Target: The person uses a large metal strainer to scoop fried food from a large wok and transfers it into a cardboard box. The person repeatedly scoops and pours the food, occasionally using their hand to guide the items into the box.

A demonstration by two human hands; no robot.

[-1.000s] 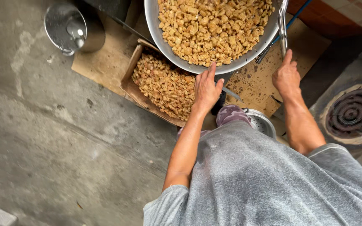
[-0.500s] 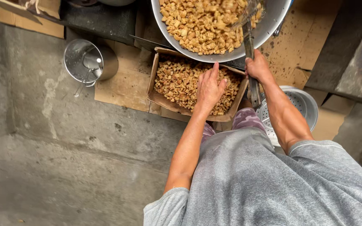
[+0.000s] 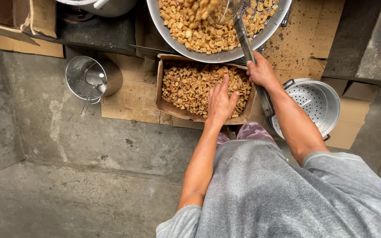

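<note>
My left hand (image 3: 221, 100) lies flat, fingers apart, on the golden-brown fried pieces in a cardboard box (image 3: 171, 108) on the floor. My right hand (image 3: 261, 72) grips the long metal handle of a skimmer (image 3: 248, 42); its scoop end is raised over a large metal pan (image 3: 208, 55) full of the same fried pieces, and some pieces blur above the pan. The pan's near rim overlaps the far edge of the box.
A metal pot (image 3: 111, 79) with a small ladle inside stands left of the box on flattened cardboard (image 3: 128, 99). A perforated metal steamer pot (image 3: 329, 103) sits to the right. A dark stove edge (image 3: 358, 53) runs at the upper right, above the grey concrete floor (image 3: 67, 176).
The view has shifted, so the box and pan now sit lower in frame. My right hand has raised the skimmer's scoop over the pan. My left hand stays on the pieces in the box.
</note>
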